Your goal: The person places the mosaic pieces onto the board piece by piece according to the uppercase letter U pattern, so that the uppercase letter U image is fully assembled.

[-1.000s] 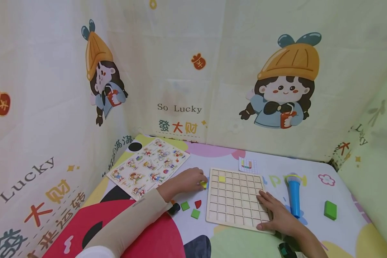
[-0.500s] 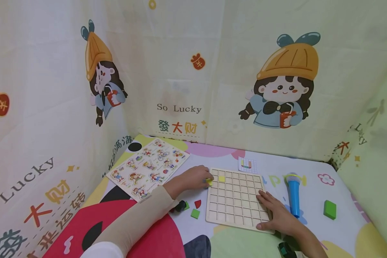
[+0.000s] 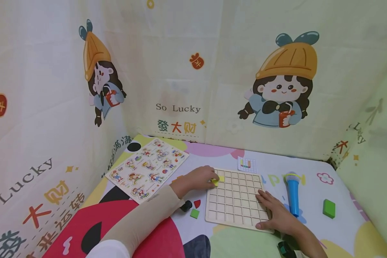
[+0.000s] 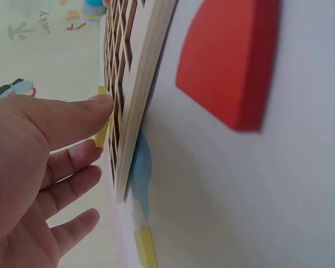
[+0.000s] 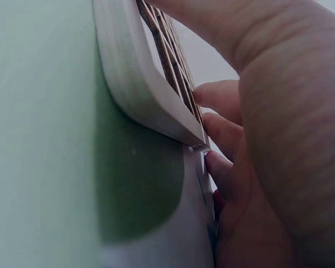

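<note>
My left hand pinches a small yellow square tile between thumb and fingers, over the upper left corner of the wooden grid board. In the left wrist view the held tile stands on edge just above the cells. Beside it, another yellow tile lies in a cell. At the board's lower right, my right hand rests spread, fingers on the right edge and thumb near the bottom corner.
Left of the board lie a red quarter-round piece and a green tile. A picture puzzle board lies further left. Behind is a pattern card. On the right are a blue toy microphone and a green block.
My left hand has moved right with the yellow tile, from the table beside the board to over its upper left cells. The right hand stays in place.
</note>
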{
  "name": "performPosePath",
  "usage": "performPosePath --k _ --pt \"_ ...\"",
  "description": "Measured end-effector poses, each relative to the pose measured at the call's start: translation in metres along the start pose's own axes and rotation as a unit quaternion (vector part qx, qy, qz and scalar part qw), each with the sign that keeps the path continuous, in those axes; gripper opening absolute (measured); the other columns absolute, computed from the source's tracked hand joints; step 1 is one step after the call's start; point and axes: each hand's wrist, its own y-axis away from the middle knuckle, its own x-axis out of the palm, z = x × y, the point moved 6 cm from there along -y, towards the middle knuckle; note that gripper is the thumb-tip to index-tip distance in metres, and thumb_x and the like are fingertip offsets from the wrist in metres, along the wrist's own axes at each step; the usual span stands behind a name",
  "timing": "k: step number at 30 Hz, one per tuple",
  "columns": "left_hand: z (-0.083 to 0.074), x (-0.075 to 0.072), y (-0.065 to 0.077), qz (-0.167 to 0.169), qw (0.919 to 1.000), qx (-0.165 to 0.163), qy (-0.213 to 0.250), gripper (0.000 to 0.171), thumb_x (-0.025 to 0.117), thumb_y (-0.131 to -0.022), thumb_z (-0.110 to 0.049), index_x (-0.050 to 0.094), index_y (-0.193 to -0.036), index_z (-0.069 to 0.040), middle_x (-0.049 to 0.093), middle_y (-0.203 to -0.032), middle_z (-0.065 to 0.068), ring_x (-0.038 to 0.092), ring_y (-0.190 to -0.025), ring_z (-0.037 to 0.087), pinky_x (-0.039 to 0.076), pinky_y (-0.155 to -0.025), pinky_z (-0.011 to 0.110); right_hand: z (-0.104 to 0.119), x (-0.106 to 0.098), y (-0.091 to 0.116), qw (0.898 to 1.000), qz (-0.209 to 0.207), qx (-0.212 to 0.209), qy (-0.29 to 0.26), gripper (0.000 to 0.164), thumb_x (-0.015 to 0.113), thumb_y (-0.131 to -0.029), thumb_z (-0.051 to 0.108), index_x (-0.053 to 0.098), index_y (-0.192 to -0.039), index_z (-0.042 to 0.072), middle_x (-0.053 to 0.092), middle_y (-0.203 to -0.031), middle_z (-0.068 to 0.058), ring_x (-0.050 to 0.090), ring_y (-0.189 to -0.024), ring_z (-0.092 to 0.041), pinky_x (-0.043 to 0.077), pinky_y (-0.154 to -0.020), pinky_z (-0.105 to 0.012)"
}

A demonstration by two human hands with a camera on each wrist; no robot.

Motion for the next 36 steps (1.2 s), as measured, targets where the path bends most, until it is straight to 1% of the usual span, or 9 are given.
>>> performPosePath --k 5,9,17,19,22,26,31,36 --pt "-0.003 0.003 -0.008 0.007 0.9999 -0.005 0.007 0.027 0.07 -0.091 -0.029 0.071 -0.117 -0.021 0.062 -0.108 -0.007 0.051 -0.096 0.009 0.043 -0.087 0.024 0.0 0.0 0.0 1.0 0.001 0.003 0.001 0.11 0.079 -0.064 0.063 0.039 -0.148 0.004 0.024 -0.157 -0.015 0.014 -0.141 -0.046 0.018 -0.1 -0.072" --pt "-0.006 0.005 -0.013 0.018 0.9998 -0.007 0.002 0.028 0.068 -0.092 -0.03 0.071 -0.118 -0.022 0.061 -0.108 -0.007 0.051 -0.095 0.009 0.043 -0.087 0.024 0.001 -0.001 0.001 1.0 0.001 0.005 0.002 0.111 0.079 -0.064 0.064 0.039 -0.149 0.005 0.024 -0.157 -0.014 0.013 -0.141 -0.046 0.018 -0.1 -0.072" --pt "-0.012 0.006 -0.019 0.021 0.9997 -0.005 0.01 0.028 0.069 -0.091 -0.029 0.071 -0.118 -0.022 0.061 -0.107 -0.007 0.051 -0.095 0.009 0.043 -0.087 0.025 0.004 -0.003 0.002 1.0 -0.004 -0.002 0.001 0.108 0.08 -0.065 0.061 0.039 -0.148 0.004 0.025 -0.157 -0.016 0.014 -0.141 -0.047 0.018 -0.099 -0.072" --pt "-0.013 0.007 -0.021 0.023 0.9996 -0.006 0.012 0.028 0.07 -0.091 -0.03 0.071 -0.118 -0.023 0.061 -0.105 -0.008 0.05 -0.093 0.009 0.043 -0.086 0.024 0.004 -0.003 0.001 1.0 -0.002 0.005 0.003 0.109 0.079 -0.065 0.063 0.039 -0.148 0.005 0.024 -0.157 -0.015 0.013 -0.141 -0.046 0.017 -0.1 -0.071" --pt "-0.013 0.009 -0.022 0.028 0.9995 -0.009 0.013 0.029 0.07 -0.091 -0.03 0.071 -0.118 -0.023 0.06 -0.102 -0.009 0.048 -0.09 0.008 0.043 -0.084 0.023 0.003 -0.002 0.001 1.0 0.002 0.013 0.001 0.11 0.079 -0.064 0.064 0.038 -0.149 0.006 0.023 -0.158 -0.013 0.012 -0.142 -0.045 0.017 -0.101 -0.07" --pt "-0.015 0.009 -0.022 0.032 0.9993 -0.012 0.013 0.029 0.07 -0.091 -0.03 0.071 -0.119 -0.022 0.06 -0.102 -0.009 0.048 -0.089 0.009 0.043 -0.083 0.023 0.003 -0.002 0.0 1.0 0.002 0.012 0.002 0.111 0.079 -0.064 0.063 0.038 -0.149 0.005 0.023 -0.157 -0.014 0.013 -0.142 -0.046 0.017 -0.1 -0.071" --pt "-0.017 0.006 -0.021 0.035 0.999 -0.016 0.024 0.03 0.07 -0.091 -0.029 0.071 -0.12 -0.022 0.061 -0.107 -0.007 0.049 -0.092 0.01 0.043 -0.087 0.024 0.003 -0.003 0.0 1.0 0.001 0.012 0.003 0.11 0.079 -0.064 0.063 0.038 -0.149 0.005 0.023 -0.158 -0.014 0.012 -0.142 -0.045 0.017 -0.101 -0.071" --pt "-0.016 0.007 -0.021 0.042 0.9984 -0.025 0.03 0.031 0.069 -0.091 -0.03 0.07 -0.121 -0.023 0.06 -0.109 -0.006 0.049 -0.094 0.011 0.043 -0.088 0.026 0.004 -0.003 0.0 1.0 0.0 0.007 0.0 0.109 0.079 -0.065 0.062 0.039 -0.148 0.005 0.024 -0.157 -0.015 0.013 -0.141 -0.047 0.017 -0.1 -0.072"
